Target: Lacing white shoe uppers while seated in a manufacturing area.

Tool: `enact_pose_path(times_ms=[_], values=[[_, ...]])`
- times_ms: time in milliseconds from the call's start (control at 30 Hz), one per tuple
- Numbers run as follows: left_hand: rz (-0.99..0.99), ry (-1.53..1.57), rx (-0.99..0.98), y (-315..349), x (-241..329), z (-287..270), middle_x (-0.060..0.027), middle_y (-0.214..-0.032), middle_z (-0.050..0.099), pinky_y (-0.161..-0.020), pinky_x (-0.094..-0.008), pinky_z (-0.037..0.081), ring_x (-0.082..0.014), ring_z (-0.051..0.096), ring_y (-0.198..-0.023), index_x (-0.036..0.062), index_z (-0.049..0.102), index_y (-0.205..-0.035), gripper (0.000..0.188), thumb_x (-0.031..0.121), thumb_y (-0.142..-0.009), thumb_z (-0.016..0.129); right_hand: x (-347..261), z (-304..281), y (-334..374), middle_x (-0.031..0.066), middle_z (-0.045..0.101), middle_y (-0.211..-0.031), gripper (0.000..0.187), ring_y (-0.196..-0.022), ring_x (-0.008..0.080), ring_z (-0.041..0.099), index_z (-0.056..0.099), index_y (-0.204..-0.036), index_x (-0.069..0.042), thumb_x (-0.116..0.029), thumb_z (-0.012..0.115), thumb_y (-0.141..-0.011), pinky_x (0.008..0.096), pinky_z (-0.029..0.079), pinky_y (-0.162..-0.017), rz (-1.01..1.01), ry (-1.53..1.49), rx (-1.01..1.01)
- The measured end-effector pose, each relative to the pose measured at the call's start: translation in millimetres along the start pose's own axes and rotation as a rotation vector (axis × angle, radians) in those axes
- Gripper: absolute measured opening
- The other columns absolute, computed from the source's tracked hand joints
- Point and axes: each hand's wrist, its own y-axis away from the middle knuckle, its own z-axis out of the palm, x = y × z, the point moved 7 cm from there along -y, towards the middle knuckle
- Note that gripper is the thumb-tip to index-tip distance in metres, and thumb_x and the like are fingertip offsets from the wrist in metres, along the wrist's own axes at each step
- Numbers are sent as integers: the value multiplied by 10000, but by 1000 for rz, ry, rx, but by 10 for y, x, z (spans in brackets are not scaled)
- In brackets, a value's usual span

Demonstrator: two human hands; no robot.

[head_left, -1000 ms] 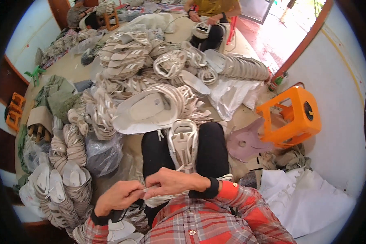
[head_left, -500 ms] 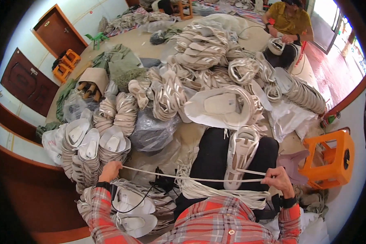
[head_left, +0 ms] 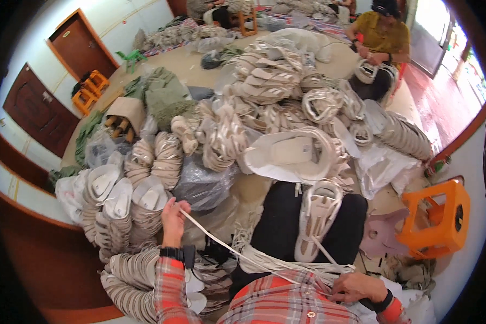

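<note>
Beige floor (head_left: 200, 77) stretches away under heaped shoe uppers (head_left: 270, 75), with a co-worker (head_left: 384, 40) seated near the bright doorway and an orange stool (head_left: 437, 218) at my right. From my distant seat I find the shoe upper (head_left: 321, 208) lying on the dark-trousered lap (head_left: 278, 218), toe end toward the body, with neither hand steadying it.

My left hand (head_left: 174, 218) is raised off to the side, its fingers pinched narrow on a pale lace (head_left: 208, 233) that slants down to a loose bundle of laces (head_left: 286, 264) across the lap. My right hand (head_left: 356, 287) sits low by the shirt, fingers curled; a strand (head_left: 325, 252) runs toward it from the shoe upper, but I cannot tell whether they grip it.

I'd worry about a snag first: the lace crosses the bundle, so a hard pull could drag other laces along or knot them. Tugging the strand might slide the unsupported shoe upper off the thighs. My left pinch looks slight, so sudden tension could strip the lace free.
</note>
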Motion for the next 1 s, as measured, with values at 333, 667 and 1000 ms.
enact_pose_path(times_ms=[333,667,1000], values=[[181,-895,-858,1876,-905,2271,-115,-692,655,-526,-276,453,-161,621,-591,-9,625,-881,164,140,-865,560,727,-371,-985,137,584,-641,258,-498,209,562,566,-1063,8,-162,468,-895,333,462,-499,543,-763,596],[520,-1300,-743,1962,-1097,2465,-222,-580,580,-505,-480,473,-399,601,-560,20,562,-685,184,144,-817,533,724,-226,-1088,77,575,-607,386,-436,136,549,409,-1283,10,-140,422,-927,262,451,-407,525,-935,387],[615,-1295,-712,2009,-1101,2508,-191,-557,581,-458,-460,463,-363,595,-501,29,527,-650,155,116,-775,555,711,-224,-1134,109,582,-617,413,-446,158,561,363,-1297,25,-125,426,-918,263,452,-380,464,-1046,291]])
